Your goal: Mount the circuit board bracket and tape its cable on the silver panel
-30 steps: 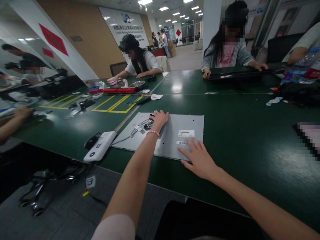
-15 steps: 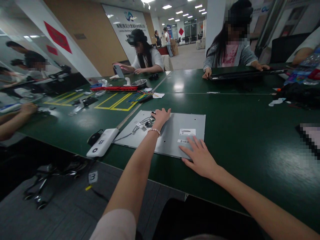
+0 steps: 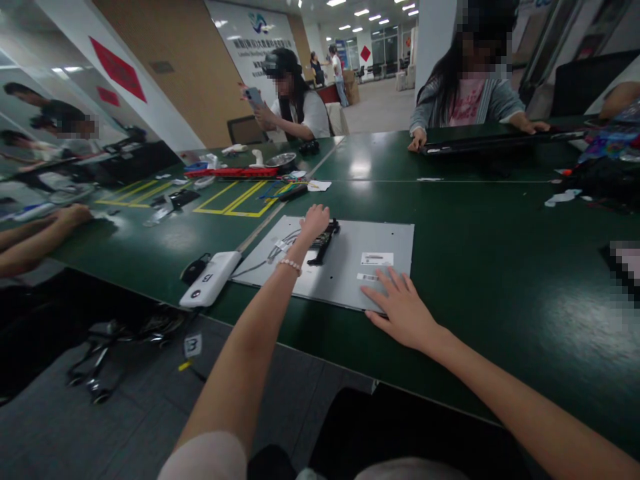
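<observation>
A flat grey metal panel (image 3: 370, 233) with white labels lies on the green table. On its left-centre part sits a small circuit board with a black bracket (image 3: 325, 247). My left hand (image 3: 315, 223) is at the board's left side, its fingers curled and closed; what they hold is hidden behind the hand. My right hand (image 3: 400, 303) rests with spread fingers on the panel's near right corner, partly over a barcode label (image 3: 369, 276). Thin grey cables (image 3: 280, 250) run left from under my left wrist.
Left of the panel lies a white power bank (image 3: 213, 279) with a cable hanging over the table edge. Beyond are a red strip (image 3: 233, 172), a metal bowl (image 3: 281, 160) and yellow tape lines (image 3: 240, 203). Co-workers sit opposite, one at a dark flat panel (image 3: 480, 145).
My left hand has shifted slightly left and its fingers have curled in, so the black bracket now shows. My right hand stays on the panel. A person opposite has raised a phone.
</observation>
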Tool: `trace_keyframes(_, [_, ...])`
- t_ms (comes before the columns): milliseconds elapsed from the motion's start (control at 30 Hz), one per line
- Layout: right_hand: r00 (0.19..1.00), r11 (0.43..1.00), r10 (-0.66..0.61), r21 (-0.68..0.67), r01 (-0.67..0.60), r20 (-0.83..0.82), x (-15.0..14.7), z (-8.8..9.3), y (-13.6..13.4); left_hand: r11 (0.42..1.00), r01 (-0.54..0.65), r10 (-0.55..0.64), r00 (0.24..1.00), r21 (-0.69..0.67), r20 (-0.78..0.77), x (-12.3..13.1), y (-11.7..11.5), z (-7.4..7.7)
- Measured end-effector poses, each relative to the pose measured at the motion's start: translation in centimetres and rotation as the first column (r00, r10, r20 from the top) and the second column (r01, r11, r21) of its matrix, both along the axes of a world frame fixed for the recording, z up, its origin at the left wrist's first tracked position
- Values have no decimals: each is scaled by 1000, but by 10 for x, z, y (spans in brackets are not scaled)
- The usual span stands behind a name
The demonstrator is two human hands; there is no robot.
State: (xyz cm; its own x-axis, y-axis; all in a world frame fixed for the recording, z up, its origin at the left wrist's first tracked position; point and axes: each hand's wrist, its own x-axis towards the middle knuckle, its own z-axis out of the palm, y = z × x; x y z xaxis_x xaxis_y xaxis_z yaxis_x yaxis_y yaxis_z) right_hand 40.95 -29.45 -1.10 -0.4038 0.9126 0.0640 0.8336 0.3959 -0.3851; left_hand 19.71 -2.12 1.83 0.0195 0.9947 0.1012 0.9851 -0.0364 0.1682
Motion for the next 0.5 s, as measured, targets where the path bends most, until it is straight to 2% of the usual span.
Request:
trace_keyframes(167, [1000,1000,8,-12,-8,-11,1,-1,0,996,-22,28,998,85,-64,-76,-22,21])
trace_keyframes(267, [1000,1000,12,-23,-12,-12,1,-1,0,999,-1,-5,986,-39,-166,-116,-48,22])
trace_keyframes(333, [1000,999,15,-30,-15,-10,1,0,0,996,4,-27,970,-93,-243,-128,-65,18])
trace_keyframes(400, [1000,999,17,-33,-17,-7,1,1,0,998,6,-23,956,-60,-294,-131,-78,12])
trace_keyframes(500, [1000,999,14,-40,-14,-1,0,2,-1,1000,21,-20,952,2,-307,-128,-80,12])
